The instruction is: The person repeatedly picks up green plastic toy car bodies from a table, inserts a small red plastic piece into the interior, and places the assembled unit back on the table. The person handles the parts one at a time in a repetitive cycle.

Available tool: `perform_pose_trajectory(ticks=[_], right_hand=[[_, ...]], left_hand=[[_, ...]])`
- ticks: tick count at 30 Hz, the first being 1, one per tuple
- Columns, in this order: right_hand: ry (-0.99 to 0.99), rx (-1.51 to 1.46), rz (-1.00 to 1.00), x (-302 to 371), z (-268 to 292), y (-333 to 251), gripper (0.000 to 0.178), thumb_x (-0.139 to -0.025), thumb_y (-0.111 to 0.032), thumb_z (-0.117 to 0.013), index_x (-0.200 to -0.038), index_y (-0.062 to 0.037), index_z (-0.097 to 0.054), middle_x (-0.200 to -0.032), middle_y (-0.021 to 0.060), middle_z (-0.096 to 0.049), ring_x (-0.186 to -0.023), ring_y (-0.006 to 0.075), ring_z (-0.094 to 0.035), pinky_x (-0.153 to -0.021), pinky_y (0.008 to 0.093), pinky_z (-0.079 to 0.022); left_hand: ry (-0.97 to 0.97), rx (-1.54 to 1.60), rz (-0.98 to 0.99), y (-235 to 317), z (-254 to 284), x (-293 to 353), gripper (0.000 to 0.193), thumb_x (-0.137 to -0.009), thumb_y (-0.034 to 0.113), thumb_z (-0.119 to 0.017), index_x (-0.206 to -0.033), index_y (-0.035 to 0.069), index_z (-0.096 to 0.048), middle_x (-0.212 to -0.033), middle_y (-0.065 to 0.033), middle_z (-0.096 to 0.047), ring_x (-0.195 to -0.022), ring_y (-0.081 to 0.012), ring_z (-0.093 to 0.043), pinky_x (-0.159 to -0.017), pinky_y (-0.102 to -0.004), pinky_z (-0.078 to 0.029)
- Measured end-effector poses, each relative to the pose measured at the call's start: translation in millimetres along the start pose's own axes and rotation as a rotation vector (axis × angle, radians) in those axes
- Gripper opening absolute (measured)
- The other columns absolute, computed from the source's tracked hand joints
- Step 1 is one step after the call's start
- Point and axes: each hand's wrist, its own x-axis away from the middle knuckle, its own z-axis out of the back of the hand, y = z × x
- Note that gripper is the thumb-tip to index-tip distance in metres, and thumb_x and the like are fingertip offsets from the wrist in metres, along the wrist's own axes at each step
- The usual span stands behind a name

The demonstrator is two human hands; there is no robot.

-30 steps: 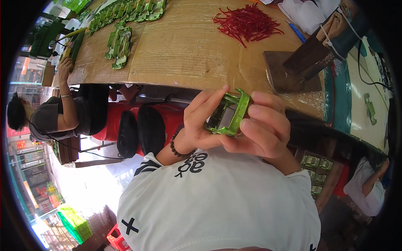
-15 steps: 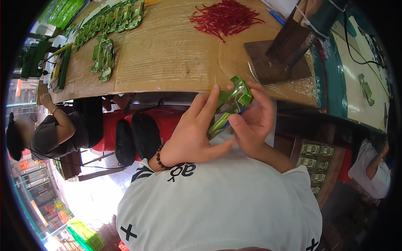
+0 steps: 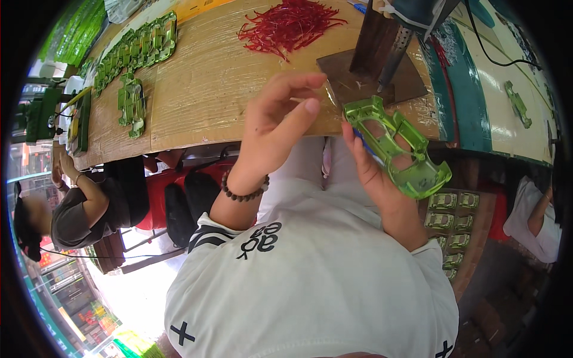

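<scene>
My right hand [image 3: 379,179] grips a translucent green toy car body shell [image 3: 391,145], its open window frames showing. A bit of blue shows along the shell's left edge, beside my fingers. My left hand [image 3: 271,128], with a dark bead bracelet at the wrist, hovers at the table's front edge, apart from the shell. Its fingers are bent, thumb and forefinger are apart, and nothing shows between them. Just beyond the shell, a metal-tipped rod like a soldering iron [image 3: 395,59] points down above a brown plate [image 3: 334,77].
Red thin strips [image 3: 289,27] lie heaped on the wooden table [image 3: 203,77]. Several green shells [image 3: 137,51] stand in a row at far left, with another shell [image 3: 131,106] nearer. A board of shells [image 3: 441,221] sits lower right. One person [image 3: 83,197] sits at left; a sleeve [image 3: 528,212] shows at right.
My left hand has let go of the shell and moved away to the left. My right hand has carried the shell rightward, turning it toward the rod. The view has shifted slightly.
</scene>
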Motion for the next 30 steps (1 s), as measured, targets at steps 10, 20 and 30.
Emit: perform_pose_trajectory(ticks=[10, 20, 30], right_hand=[[-0.167, -0.073, -0.127, -15.9, -8.7, -22.0, 0.047, -0.093, -0.024, -0.041, -0.129, 0.0047, -0.031, -0.133, 0.0244, -0.034, -0.124, 0.0440, -0.030, -0.099, 0.0451, -0.041], [-0.226, -0.075, -0.197, -14.9, -11.9, -24.3, 0.050, -0.094, -0.026, -0.039, -0.133, 0.0022, -0.024, -0.136, 0.0240, -0.030, -0.127, 0.0418, -0.028, -0.097, 0.0442, -0.043], [-0.192, -0.212, -0.283, -13.1, -9.4, -35.0, 0.055, -0.090, -0.022, -0.049, -0.135, -0.0016, -0.025, -0.140, 0.0226, -0.024, -0.126, 0.0392, -0.031, -0.094, 0.0426, -0.047]], left_hand=[[-0.229, 0.342, 0.007, -27.6, -17.4, -3.6, 0.041, -0.083, 0.007, -0.055, -0.122, -0.005, -0.047, -0.111, -0.0118, -0.056, -0.102, -0.0188, -0.053, -0.089, -0.0307, -0.041], [-0.284, -0.027, -0.268, -33.2, -8.2, -11.1, 0.055, -0.072, 0.015, -0.061, -0.123, -0.001, -0.048, -0.105, -0.0136, -0.058, -0.099, -0.0269, -0.054, -0.088, -0.0350, -0.039], [-0.358, -0.093, -0.321, -32.9, -8.8, -15.4, 0.060, -0.069, 0.016, -0.062, -0.125, 0.000, -0.047, -0.111, -0.0175, -0.056, -0.100, -0.0305, -0.053, -0.088, -0.0363, -0.039]])
